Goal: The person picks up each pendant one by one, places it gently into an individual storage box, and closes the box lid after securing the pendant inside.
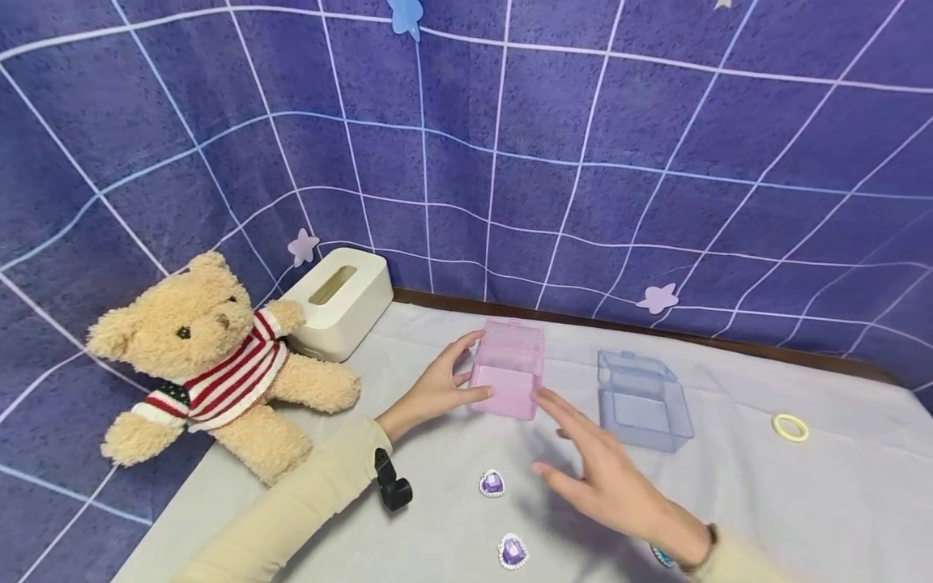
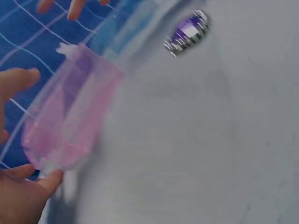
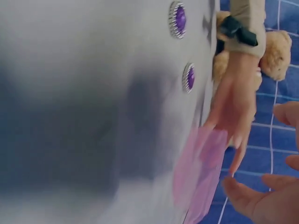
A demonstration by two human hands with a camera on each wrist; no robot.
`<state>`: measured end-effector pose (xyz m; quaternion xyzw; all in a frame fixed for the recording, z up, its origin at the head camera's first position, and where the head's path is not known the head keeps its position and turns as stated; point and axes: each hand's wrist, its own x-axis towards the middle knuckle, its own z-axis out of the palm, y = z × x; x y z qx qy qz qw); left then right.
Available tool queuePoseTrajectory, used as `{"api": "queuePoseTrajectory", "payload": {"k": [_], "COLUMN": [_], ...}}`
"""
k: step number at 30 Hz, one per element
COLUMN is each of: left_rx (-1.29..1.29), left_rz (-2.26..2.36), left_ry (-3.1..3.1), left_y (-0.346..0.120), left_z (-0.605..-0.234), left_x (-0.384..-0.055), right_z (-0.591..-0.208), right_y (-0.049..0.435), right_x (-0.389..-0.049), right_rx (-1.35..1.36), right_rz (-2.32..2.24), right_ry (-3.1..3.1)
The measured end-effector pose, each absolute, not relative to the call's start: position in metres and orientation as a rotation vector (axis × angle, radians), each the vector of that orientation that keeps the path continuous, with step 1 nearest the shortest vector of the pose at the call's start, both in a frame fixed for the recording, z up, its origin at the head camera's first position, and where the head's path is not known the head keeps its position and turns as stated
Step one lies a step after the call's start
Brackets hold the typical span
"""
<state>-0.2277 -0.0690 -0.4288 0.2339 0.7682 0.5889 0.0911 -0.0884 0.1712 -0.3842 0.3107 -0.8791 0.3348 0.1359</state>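
Observation:
A translucent pink lidded box (image 1: 508, 380) sits on the table with its lid raised. My left hand (image 1: 437, 385) holds its left side, thumb at the front and fingers toward the back. On the opposite side, my right hand (image 1: 601, 474) has its fingers extended, the index fingertip right at the box's front right corner and the thumb spread away. A similar clear blue box (image 1: 645, 405), lid also up, stands to the right. Nearer me lie two purple heart-shaped gems with pearly rims, an upper gem (image 1: 492, 483) and a lower gem (image 1: 513, 551).
At the left a teddy bear (image 1: 240, 356) in a striped sweater leans by a white tissue box (image 1: 342, 304). A pale yellow ring (image 1: 790, 427) lies far right. Part of a blue gem (image 1: 662, 555) shows under my right wrist. A purple grid-patterned curtain (image 1: 466, 162) hangs behind.

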Motion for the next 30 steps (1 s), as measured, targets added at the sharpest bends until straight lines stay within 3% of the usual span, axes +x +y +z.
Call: {"api": "queuePoseTrajectory", "payload": {"k": [9, 30], "left_rx": [0.733, 0.681], "left_rz": [1.795, 1.79], "left_ry": [2.194, 2.205], "left_y": [-0.063, -0.066], "left_z": [-0.442, -0.444], "left_x": [-0.232, -0.243], "right_z": [-0.403, -0.421], "right_y": [0.136, 0.123], "right_x": [-0.097, -0.104], "right_rx": [1.073, 1.25], "right_rz": [0.965, 0.8], "right_ry": [-2.747, -2.677]}}
